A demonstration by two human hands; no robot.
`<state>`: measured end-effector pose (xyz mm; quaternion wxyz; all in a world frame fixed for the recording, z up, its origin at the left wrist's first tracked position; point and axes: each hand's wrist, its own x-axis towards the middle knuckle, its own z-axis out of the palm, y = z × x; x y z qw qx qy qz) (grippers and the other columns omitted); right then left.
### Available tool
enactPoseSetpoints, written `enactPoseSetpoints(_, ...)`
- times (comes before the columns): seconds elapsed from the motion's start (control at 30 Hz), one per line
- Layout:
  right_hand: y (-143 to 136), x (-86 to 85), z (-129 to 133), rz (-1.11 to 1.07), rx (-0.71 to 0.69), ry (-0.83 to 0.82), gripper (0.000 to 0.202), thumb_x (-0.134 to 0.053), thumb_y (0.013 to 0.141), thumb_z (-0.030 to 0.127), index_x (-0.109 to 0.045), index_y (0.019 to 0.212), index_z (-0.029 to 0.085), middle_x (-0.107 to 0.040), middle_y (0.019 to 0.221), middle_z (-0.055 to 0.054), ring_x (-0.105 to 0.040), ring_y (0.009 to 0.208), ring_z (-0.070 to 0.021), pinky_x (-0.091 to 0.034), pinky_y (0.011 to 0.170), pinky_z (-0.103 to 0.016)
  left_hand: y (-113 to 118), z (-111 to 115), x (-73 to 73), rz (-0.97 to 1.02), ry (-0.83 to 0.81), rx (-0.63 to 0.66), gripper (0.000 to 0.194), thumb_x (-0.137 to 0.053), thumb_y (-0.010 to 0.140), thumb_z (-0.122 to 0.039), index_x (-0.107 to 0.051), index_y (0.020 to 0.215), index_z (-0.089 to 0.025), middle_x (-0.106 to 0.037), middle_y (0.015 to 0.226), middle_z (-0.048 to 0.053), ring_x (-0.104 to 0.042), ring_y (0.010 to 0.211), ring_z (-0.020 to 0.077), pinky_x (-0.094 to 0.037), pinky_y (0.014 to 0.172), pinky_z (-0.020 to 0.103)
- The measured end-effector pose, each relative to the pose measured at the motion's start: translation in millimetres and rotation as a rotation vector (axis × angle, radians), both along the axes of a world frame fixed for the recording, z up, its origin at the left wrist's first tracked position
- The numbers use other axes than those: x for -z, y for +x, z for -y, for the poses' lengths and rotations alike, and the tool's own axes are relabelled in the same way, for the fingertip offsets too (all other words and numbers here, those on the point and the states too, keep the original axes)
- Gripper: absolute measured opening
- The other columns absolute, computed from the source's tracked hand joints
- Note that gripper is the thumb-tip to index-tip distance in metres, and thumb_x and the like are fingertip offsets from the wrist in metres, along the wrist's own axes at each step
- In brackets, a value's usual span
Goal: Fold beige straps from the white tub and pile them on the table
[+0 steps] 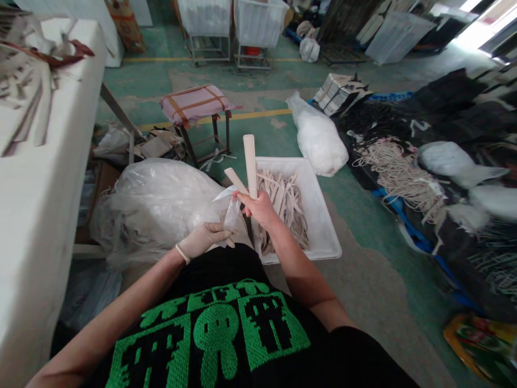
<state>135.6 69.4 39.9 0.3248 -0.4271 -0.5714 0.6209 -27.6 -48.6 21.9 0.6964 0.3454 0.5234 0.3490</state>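
My right hand point(260, 207) is closed around a beige strap-like strip point(250, 161), flat and rounded at its upper end. A shorter beige end point(236, 180) sticks out to the left from the same grip; I cannot tell whether it belongs to the same strip. My left hand point(204, 238), in a pale thin glove, pinches the lower end of a translucent white film strip point(231, 214). This film reaches up to the fingers of my right hand. Just beyond my right forearm stands a white plastic bin point(323, 226) holding many similar beige strips point(283, 199).
A large clear plastic bag point(161, 188) lies left of my hands. Further left is a white-topped table point(36, 215) with beige pieces on it. A padded stool point(197, 102) and a stuffed white bag point(319, 134) stand ahead. Bundled cords point(404, 172) lie on the right.
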Motion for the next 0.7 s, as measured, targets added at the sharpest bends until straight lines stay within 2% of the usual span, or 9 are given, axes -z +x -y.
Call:
enactPoseSetpoints(0.13, -6, 0.9, -2, -0.001, -0.03, -0.017, 0.035, -0.072, 0.081, 0.047, -0.076, 0.092, 0.013, -0.076, 0.087, -0.006, -0.04, 0.038, -0.0028, -0.042, 0.04, -0.019, -1, -1, 2.3, -0.033, -0.034, 0.101, 0.034, -0.079, 0.075, -0.047, -0.082, 0.093, -0.018, -0.08, 0.085, 0.01, -0.067, 0.069, 0.0175, -0.051, 0.069, 0.028)
enactPoseSetpoints(0.23, -5, 0.2, 0, -0.035, -0.057, -0.025, 0.037, -0.07, 0.083, 0.048, -0.075, 0.095, 0.014, -0.077, 0.09, -0.006, -0.04, 0.038, -0.0022, -0.046, 0.043, -0.02, -3, -6, 2.2, -0.149, -0.001, 0.107, 0.028, -0.082, 0.072, -0.045, -0.082, 0.078, -0.017, -0.079, 0.082, 0.008, -0.069, 0.072, 0.0196, -0.052, 0.073, 0.029)
enactPoseSetpoints(0.27, -3, -0.2, 1, -0.048, -0.063, -0.016, 0.038, -0.068, 0.084, 0.05, -0.075, 0.098, 0.014, -0.077, 0.091, -0.005, -0.04, 0.038, -0.002, -0.048, 0.045, -0.02, -4, -9, 1.7, -0.176, 0.002, 0.064, 0.027, -0.084, 0.07, -0.044, -0.081, 0.074, -0.017, -0.078, 0.077, 0.007, -0.068, 0.07, 0.0196, -0.052, 0.073, 0.03)
enactPoseSetpoints(0.33, 4, -1.0, 7, -0.061, -0.079, 0.001, 0.043, -0.063, 0.088, 0.054, -0.073, 0.102, 0.015, -0.076, 0.088, -0.004, -0.042, 0.037, -0.0023, -0.05, 0.048, -0.021, -6, -15, 0.3, -0.135, -0.015, -0.1, 0.029, -0.088, 0.064, -0.043, -0.079, 0.069, -0.016, -0.075, 0.069, 0.006, -0.067, 0.067, 0.0192, -0.053, 0.071, 0.03)
enactPoseSetpoints(0.47, 26, 0.3, 29, -0.013, -0.106, -0.023, 0.048, -0.053, 0.092, 0.061, -0.068, 0.091, 0.015, -0.073, 0.072, -0.003, -0.046, 0.037, -0.0045, -0.048, 0.048, -0.021, -12, -26, -5.9, 0.215, -0.044, -0.456, 0.033, -0.092, 0.061, -0.04, -0.074, 0.069, -0.013, -0.074, 0.071, 0.006, -0.067, 0.069, 0.017, -0.057, 0.075, 0.03)
enactPoseSetpoints(0.57, 41, 2.8, 54, 0.072, -0.175, -0.067, 0.048, -0.051, 0.093, 0.059, -0.065, 0.081, 0.015, -0.069, 0.064, -0.002, -0.046, 0.036, -0.0058, -0.04, 0.042, -0.02, -16, -33, -13.2, 0.376, -0.061, -0.58, 0.029, -0.087, 0.074, -0.034, -0.066, 0.065, -0.015, -0.067, 0.064, 0.0, -0.064, 0.062, 0.0114, -0.058, 0.072, 0.025)
enactPoseSetpoints(0.7, 50, 4.8, 81, 0.153, -0.313, -0.1, 0.043, -0.05, 0.096, 0.052, -0.065, 0.08, 0.015, -0.067, 0.064, -0.002, -0.048, 0.039, -0.0067, -0.037, 0.042, -0.02, -14, -39, -20.8, 0.486, -0.108, -0.643, 0.027, -0.074, 0.089, -0.031, -0.062, 0.068, -0.018, -0.063, 0.065, -0.002, -0.065, 0.063, 0.01, -0.058, 0.072, 0.023)
